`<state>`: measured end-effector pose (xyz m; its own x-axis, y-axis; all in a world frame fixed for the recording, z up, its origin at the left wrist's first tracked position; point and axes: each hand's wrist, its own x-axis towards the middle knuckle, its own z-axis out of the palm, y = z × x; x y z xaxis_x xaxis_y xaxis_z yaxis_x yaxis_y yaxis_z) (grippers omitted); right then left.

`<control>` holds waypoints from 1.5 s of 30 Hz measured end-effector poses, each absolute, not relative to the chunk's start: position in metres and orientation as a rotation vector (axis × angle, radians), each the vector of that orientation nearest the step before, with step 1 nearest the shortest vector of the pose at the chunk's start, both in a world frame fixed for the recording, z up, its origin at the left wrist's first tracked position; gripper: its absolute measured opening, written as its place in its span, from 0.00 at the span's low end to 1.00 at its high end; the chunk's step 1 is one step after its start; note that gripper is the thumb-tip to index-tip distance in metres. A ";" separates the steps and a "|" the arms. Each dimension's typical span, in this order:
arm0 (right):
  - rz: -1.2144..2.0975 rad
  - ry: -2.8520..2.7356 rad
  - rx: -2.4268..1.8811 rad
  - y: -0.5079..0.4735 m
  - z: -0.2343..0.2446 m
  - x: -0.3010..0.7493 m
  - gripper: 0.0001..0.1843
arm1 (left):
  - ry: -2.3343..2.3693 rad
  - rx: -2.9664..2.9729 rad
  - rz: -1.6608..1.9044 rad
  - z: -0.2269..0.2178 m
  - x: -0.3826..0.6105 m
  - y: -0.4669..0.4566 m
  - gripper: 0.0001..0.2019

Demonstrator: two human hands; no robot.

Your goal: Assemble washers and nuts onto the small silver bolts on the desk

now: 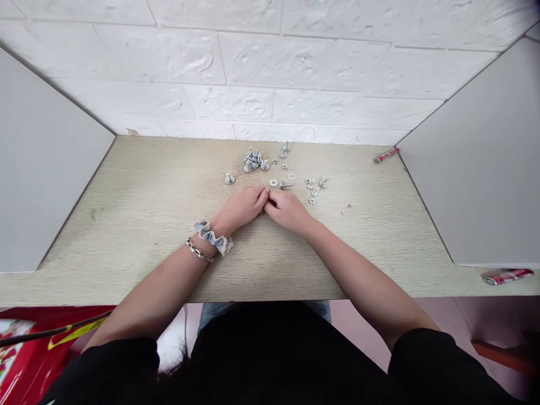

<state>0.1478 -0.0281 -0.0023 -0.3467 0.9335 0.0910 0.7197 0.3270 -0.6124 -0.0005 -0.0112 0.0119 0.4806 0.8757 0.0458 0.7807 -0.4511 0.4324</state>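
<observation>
My left hand and my right hand meet over the middle of the wooden tabletop. The fingers of both are closed and pressed together at the tips. A small piece shows just under the fingertips, mostly covered, too little to name. Right in front of my hands lie a flat washer and a bolt. A bolt with a washer on it stands beyond my left hand. Farther back is a pile of several bolts with washers. Several loose bolts and nuts lie beyond my right hand.
Two nuts and another washer lie farther back, near two bolts. Red batteries rest by the right panel and at the front right edge. A white brick wall and grey side panels enclose the table.
</observation>
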 end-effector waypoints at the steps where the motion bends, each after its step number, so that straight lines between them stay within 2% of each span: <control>1: 0.674 -2.166 -1.453 -0.028 -0.003 0.148 0.11 | 1.392 2.378 0.368 0.012 -0.001 -0.011 0.19; 17: 0.678 -2.161 -1.425 -0.025 -0.008 0.149 0.11 | 1.402 2.370 0.362 0.013 -0.001 -0.011 0.18; 23: 0.771 -2.053 -1.425 -0.023 -0.009 0.152 0.12 | 1.385 2.326 0.386 0.015 0.000 -0.014 0.17; 28: 0.972 -1.923 -1.411 -0.023 -0.004 0.154 0.09 | 1.310 2.296 0.389 0.016 -0.003 -0.014 0.13; 32: 1.008 -1.828 -1.438 -0.021 -0.003 0.154 0.09 | 1.267 2.321 0.368 0.016 -0.006 -0.013 0.09; 45: 1.001 -1.707 -1.451 -0.018 -0.007 0.152 0.09 | 1.426 2.349 0.289 0.012 -0.001 -0.011 0.14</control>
